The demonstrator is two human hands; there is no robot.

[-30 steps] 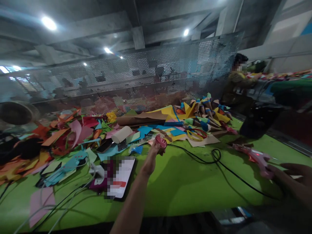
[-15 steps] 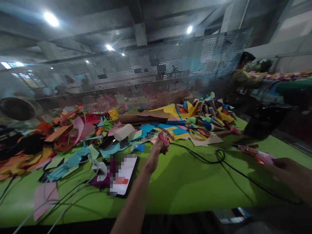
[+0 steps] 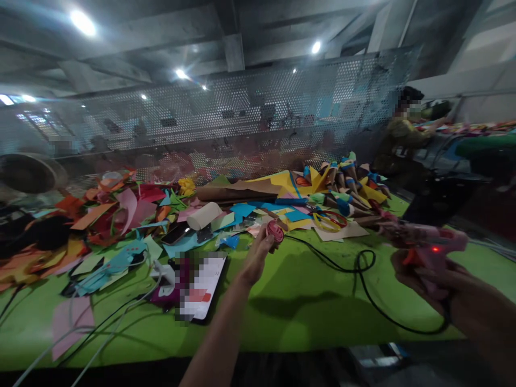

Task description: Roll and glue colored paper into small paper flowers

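Observation:
Pinched between the fingers of my left hand [image 3: 257, 257] is a rolled pink paper rose [image 3: 275, 232], held above the green table near its middle. My right hand [image 3: 433, 277] grips a pink glue gun [image 3: 437, 247] by its handle. The gun's nozzle points left, a small red light glows on its body, and fingers wrap around the orange trigger. Its black cord [image 3: 318, 252] hangs from the handle and loops across the tabletop. A wide gap separates the rose from the gun.
Paper scraps [image 3: 121, 215] cover the left and back of the green table [image 3: 306, 317]. Yellow-handled scissors [image 3: 328, 221], a phone [image 3: 205, 290], a white plug [image 3: 163, 277] and paper cones [image 3: 342, 183] lie about. Behind stands a perforated metal screen [image 3: 242, 118]. A person [image 3: 403, 129] sits at the right.
My right hand has raised the glue gun off the table and turned it upright. The rose has turned a little in my left hand, its spiral now facing me.

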